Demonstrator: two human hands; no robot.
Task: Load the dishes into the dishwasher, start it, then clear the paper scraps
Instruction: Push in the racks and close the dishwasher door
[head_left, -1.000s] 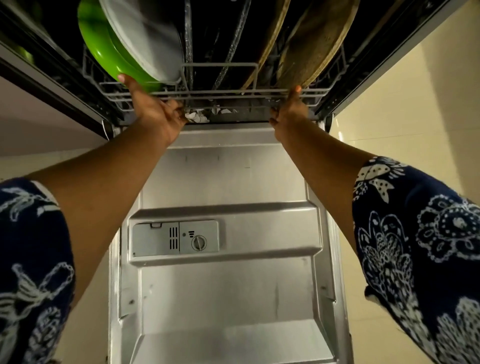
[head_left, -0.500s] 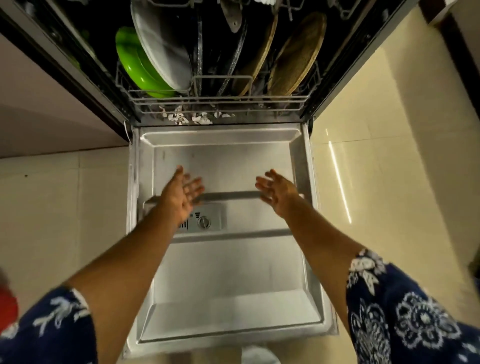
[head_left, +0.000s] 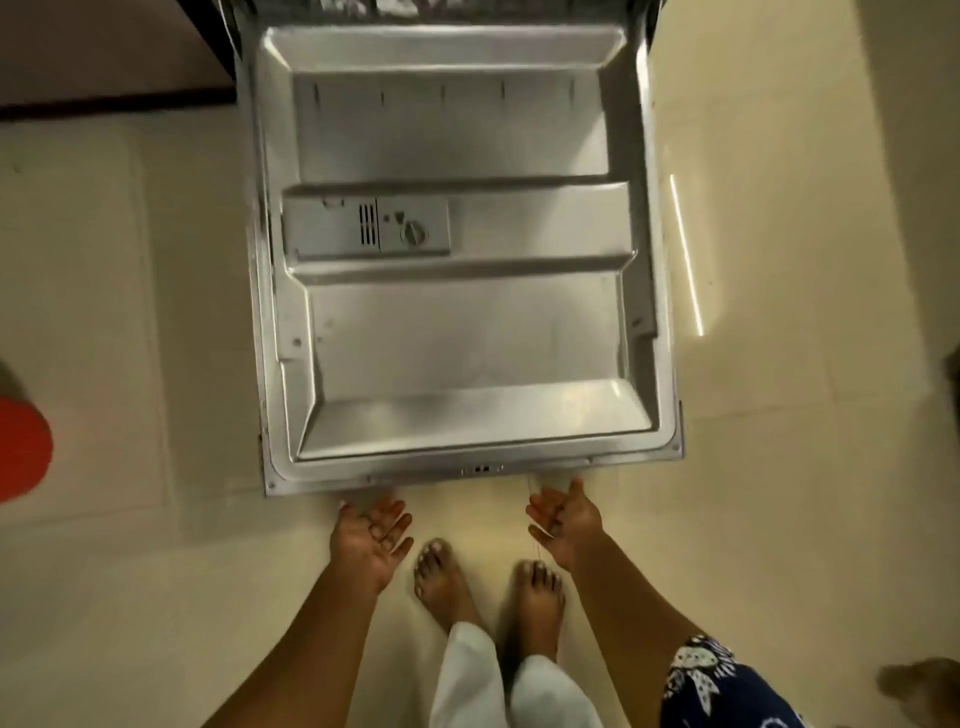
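Note:
The dishwasher door lies flat and open, its steel inner face up, with the detergent compartment on its left half. My left hand is palm up with fingers spread, just below the door's front edge. My right hand is also palm up and empty, its fingertips close to that same edge on the right. Only a sliver of the rack with white paper scraps shows at the top. The dishes are out of view.
My two bare feet stand on the cream tiled floor right behind my hands. A red round object sits at the left edge. A dark cabinet base runs along the upper left.
My hands left the rack, pulled back over the door and dropped to its front edge, palms turned up. My view tilted down, so the rack and dishes slid out of sight.

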